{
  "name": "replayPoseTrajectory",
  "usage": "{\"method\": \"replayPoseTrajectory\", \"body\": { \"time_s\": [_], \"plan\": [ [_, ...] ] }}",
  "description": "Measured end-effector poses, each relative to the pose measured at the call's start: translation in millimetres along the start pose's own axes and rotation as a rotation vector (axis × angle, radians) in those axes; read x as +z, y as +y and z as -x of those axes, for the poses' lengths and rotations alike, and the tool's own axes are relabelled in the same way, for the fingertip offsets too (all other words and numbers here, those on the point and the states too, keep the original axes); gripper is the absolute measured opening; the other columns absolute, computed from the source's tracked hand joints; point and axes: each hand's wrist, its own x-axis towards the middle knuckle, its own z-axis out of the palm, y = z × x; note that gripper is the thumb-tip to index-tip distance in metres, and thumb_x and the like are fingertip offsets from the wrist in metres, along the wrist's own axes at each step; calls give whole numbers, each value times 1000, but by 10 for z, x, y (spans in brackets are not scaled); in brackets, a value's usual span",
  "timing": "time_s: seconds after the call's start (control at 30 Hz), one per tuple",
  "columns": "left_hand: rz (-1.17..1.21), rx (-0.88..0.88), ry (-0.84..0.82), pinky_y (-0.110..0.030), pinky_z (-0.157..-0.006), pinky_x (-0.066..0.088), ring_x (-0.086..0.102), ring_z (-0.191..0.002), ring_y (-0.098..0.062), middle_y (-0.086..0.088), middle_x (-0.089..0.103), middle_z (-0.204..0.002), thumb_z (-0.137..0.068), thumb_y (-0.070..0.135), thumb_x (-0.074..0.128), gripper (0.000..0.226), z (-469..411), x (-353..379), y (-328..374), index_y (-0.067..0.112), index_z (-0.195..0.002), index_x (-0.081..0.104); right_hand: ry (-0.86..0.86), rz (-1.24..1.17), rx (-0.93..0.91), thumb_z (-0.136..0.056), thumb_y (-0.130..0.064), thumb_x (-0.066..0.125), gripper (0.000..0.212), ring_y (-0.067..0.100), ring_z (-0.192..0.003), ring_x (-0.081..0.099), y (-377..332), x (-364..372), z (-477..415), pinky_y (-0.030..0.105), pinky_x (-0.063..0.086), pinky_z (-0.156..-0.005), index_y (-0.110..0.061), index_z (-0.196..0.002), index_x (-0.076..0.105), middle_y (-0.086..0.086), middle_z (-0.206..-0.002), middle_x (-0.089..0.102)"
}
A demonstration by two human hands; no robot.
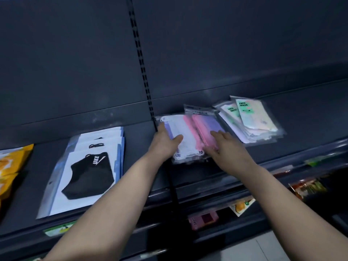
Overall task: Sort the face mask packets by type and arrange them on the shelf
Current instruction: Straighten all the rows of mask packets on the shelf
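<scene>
The left fingers (162,129) are lying straight and close together along the left edge of the stack of pastel mask packets (190,134), with the thumb spreading across its white top. The right fingers (216,135) are resting flat and slightly spread on the pink and purple half of the same stack. Neither hand is pinching anything.

Just right of the stack, a pile of green-labelled "FACE MASK" packets (251,119) is lying fanned out. Well left of the stack, black cloth mask packets (88,172) on white cards are sitting in an overlapping pile, and farther left orange-yellow packets (11,166) are poking in.

The left hand (165,143) and the right hand (225,150) are reaching in palm down on bare forearms, one at each side of the stack.

Everything is lying on a dark grey shelf (139,147), whose slotted upright (141,63) is rising behind the stack's left corner. Below the stack, under the shelf's front edge, a pink packet (204,219) and a red snack packet (308,188) are showing, with pale floor tiles (250,249) beneath.
</scene>
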Motion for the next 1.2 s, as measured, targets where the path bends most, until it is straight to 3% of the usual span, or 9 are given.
{"method": "replayPoseTrajectory", "body": {
  "time_s": [0.1,0.2,0.57,0.73,0.8,0.87,0.97,1.07,1.2],
  "plan": [
    [-119,14,-40,-32,-95,42,52,-124,-29,-10,49,-142,-88,40,64,85,-102,78,0,12,-151,15,-83,-24,61,-91,-53,49,68,31,-135,36,11,66,-145,41,37,-104,-12,-142,34,16,-143,42],
    [-185,28,-75,-34,-96,46,53,-124,-30,-9,50,-142,-86,43,65,88,-206,197,51,12,-152,14,-71,38,18,-91,-47,48,41,29,-110,52,111,61,-247,37,44,-79,-15,-117,46,7,-111,55],
    [-270,26,-110,-39,-99,45,50,-127,-33,-11,51,-141,-83,51,64,92,-556,1012,762,13,-152,15,-14,113,145,-91,-29,42,39,28,-112,50,963,-182,-497,37,44,-82,-13,-126,47,9,-119,54],
    [-192,-79,-53,-35,-93,48,56,-121,-28,-7,57,-134,-76,45,76,97,-619,1157,1050,13,-147,17,-12,139,80,-90,-29,45,22,29,-94,57,1294,-342,-610,32,35,-63,-13,-104,48,7,-102,58],
    [-167,-176,31,-38,-92,49,58,-117,-28,-8,59,-130,-71,45,81,95,-630,1091,1052,12,-140,25,7,153,14,-90,-33,45,30,28,-100,57,1310,-355,-657,35,40,-69,-15,-113,50,6,-109,60],
    [-120,-251,88,-42,-92,51,60,-113,-30,-9,60,-126,-65,43,85,90,-603,992,997,9,-132,35,0,141,-29,-90,-34,45,43,27,-120,49,1296,-338,-686,38,42,-88,-17,-130,45,6,-130,53],
    [68,-311,141,-43,-75,60,70,-81,-27,-12,71,-98,-52,36,86,67,-556,819,817,6,-106,59,-20,103,-56,-93,-33,43,54,27,-143,23,1230,-319,-702,42,28,-109,-19,-144,33,8,-154,29],
    [155,-328,228,-29,-56,50,59,-56,-19,-7,66,-73,-75,15,76,15,-449,586,719,9,-81,64,15,53,-151,-93,-30,46,51,22,-140,32,1111,-292,-758,40,30,-109,-18,-142,39,5,-151,37],
    [241,-330,321,-27,-51,46,58,-64,-22,-12,65,-89,-84,7,70,20,-347,317,565,7,-99,57,21,4,-243,-92,-20,46,45,22,-130,45,957,-271,-828,33,39,-100,-18,-138,46,4,-141,49]
  ]
}}
